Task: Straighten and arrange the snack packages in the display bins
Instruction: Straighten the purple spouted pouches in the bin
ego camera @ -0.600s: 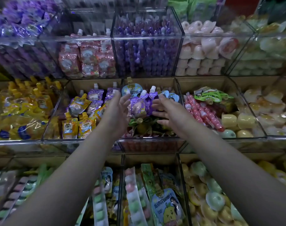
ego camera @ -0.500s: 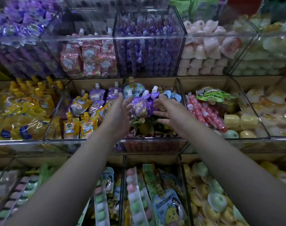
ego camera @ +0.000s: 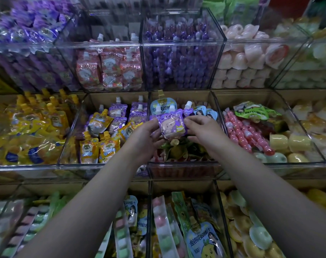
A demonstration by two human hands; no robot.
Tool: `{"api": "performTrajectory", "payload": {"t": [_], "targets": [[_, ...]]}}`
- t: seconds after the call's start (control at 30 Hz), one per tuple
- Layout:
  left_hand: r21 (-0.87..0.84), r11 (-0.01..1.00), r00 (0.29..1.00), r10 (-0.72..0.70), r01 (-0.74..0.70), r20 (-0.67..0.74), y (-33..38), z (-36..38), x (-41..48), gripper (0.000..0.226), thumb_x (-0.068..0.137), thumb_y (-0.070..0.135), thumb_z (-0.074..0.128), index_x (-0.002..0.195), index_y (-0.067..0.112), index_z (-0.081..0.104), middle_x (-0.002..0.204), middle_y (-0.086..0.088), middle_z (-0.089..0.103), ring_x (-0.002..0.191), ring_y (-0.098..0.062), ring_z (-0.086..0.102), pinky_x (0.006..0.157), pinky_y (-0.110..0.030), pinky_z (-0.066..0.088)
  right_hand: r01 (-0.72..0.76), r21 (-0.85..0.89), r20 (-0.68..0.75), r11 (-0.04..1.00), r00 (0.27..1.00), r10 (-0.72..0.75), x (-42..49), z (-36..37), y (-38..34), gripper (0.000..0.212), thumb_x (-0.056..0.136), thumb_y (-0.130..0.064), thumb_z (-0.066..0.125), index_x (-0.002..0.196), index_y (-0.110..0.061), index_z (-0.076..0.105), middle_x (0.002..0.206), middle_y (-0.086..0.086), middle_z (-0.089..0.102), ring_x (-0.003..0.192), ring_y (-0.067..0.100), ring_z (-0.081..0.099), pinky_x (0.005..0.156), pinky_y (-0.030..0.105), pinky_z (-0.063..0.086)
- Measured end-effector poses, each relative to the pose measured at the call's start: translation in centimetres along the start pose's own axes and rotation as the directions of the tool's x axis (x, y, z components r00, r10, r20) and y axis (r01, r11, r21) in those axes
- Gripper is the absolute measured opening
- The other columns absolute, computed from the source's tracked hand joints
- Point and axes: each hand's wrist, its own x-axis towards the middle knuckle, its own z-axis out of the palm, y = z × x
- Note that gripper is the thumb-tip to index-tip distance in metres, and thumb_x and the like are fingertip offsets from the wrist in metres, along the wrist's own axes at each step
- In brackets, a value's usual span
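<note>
"What have they got hold of there?"

"A soft purple plastic pouch with a white screw spout (ego camera: pixel 172 125), held up over the middle clear acrylic bin (ego camera: pixel 184 165) of the centre row. The left hand (ego camera: pixel 147 135) pinches its left edge and the right hand (ego camera: pixel 205 131) pinches its right edge, fingers curled onto the film."

"It looks out of place in that bin."

"I'd say so. The upright purple spouted pouches (ego camera: pixel 138 110) like it stand in the next bin to the left. Best to carry it across level and seat it there spout up, label forward, without crushing the small yellow spouted pouches (ego camera: pixel 99 148) at the near side."

"And round about?"

"Three rows of clear bins. At the far left there's a heap of glossy yellow pouches (ego camera: pixel 28 131). To the right are pink bead-shaped tubes (ego camera: pixel 247 135), then pale yellow jelly cups (ego camera: pixel 296 142). The shop light is dim, and the far row is too blurred to read."
</note>
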Motion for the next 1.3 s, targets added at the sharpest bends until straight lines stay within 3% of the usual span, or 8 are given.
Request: {"api": "performTrajectory", "payload": {"t": [0.17,0.27,0.4,0.53,0.73,0.87,1.03,1.3], "targets": [[-0.050,0.999,0.999,0.002,0.001,0.046,0.4,-1.2,-0.1,0.036,0.101,0.013,0.047,0.136,0.015,0.054,0.120,-0.005,0.069,0.090,-0.008,0.068,0.063,-0.022,0.053,0.048,0.083,-0.086,0.995,0.995,-0.041,-0.5,0.9,-0.2,0.007,0.093,-0.017,0.067,0.095,-0.023,0.064,0.106,0.002,0.065,0.099,0.019,0.065,0.075,0.028,0.055],[-0.022,0.999,0.995,0.031,-0.029,0.099,0.8,-1.6,-0.6,0.037,0.101,0.011,0.045,0.136,0.019,0.055,0.109,0.001,0.071,0.085,-0.004,0.068,0.065,-0.022,0.052,0.086,0.105,-0.133,0.991,0.989,-0.071,-1.2,1.4,-0.7,0.006,0.094,-0.016,0.066,0.094,-0.021,0.063,0.104,0.005,0.064,0.095,0.018,0.065,0.070,0.024,0.054],[0.038,0.994,0.982,0.096,-0.103,0.163,1.2,-2.4,-1.3,0.038,0.101,0.011,0.046,0.136,0.025,0.055,0.102,0.006,0.072,0.093,-0.008,0.066,0.088,-0.032,0.048,0.124,0.158,-0.153,0.980,0.983,-0.100,-2.2,2.2,-1.6,0.006,0.094,-0.013,0.065,0.092,-0.017,0.062,0.097,0.005,0.064,0.087,0.017,0.065,0.074,0.028,0.058],[-0.099,0.988,0.975,0.131,-0.114,0.181,1.6,-3.3,-2.2,0.035,0.100,0.009,0.050,0.131,0.023,0.055,0.101,0.005,0.074,0.096,-0.018,0.066,0.100,-0.042,0.046,0.140,0.188,-0.102,0.972,0.987,-0.123,-3.3,3.1,-1.9,0.002,0.094,-0.014,0.065,0.095,-0.015,0.063,0.097,0.007,0.068,0.086,0.019,0.067,0.078,0.033,0.058],[-0.148,0.978,0.977,0.166,-0.146,0.132,1.4,-3.9,-3.9,0.029,0.099,0.009,0.053,0.124,0.022,0.058,0.098,0.003,0.075,0.091,-0.020,0.068,0.090,-0.040,0.053,0.112,0.169,-0.047,0.979,0.993,-0.105,-4.5,3.7,-1.7,0.006,0.092,-0.020,0.069,0.096,-0.018,0.065,0.107,0.012,0.071,0.096,0.028,0.070,0.082,0.045,0.059],[-0.179,0.970,0.980,0.182,-0.165,0.084,1.4,-3.9,-5.1,0.034,0.096,0.013,0.059,0.129,0.021,0.057,0.107,-0.001,0.073,0.091,-0.021,0.068,0.080,-0.034,0.058,0.092,0.153,-0.002,0.984,0.996,-0.093,-4.8,3.7,-2.2,0.005,0.092,-0.019,0.068,0.096,-0.018,0.065,0.105,0.008,0.070,0.091,0.021,0.068,0.076,0.035,0.058],[-0.168,0.962,0.976,0.218,-0.215,0.002,1.6,-4.5,-6.0,0.030,0.094,0.009,0.062,0.122,0.022,0.060,0.096,0.001,0.076,0.083,-0.017,0.071,0.071,-0.030,0.057,0.084,0.139,0.054,0.987,0.994,-0.093,-4.8,4.5,-2.9,0.006,0.093,-0.018,0.067,0.096,-0.015,0.063,0.109,0.012,0.069,0.089,0.021,0.069,0.065,0.024,0.054],[-0.113,0.970,0.976,0.207,-0.213,-0.068,2.3,-6.8,-5.2,0.033,0.092,0.007,0.064,0.123,0.019,0.061,0.101,-0.005,0.076,0.096,-0.027,0.070,0.093,-0.045,0.055,0.058,0.114,0.088,0.992,0.994,-0.068,-3.7,7.0,-2.6,0.011,0.092,-0.019,0.068,0.102,-0.014,0.064,0.109,0.011,0.071,0.097,0.024,0.071,0.084,0.040,0.060]]}}
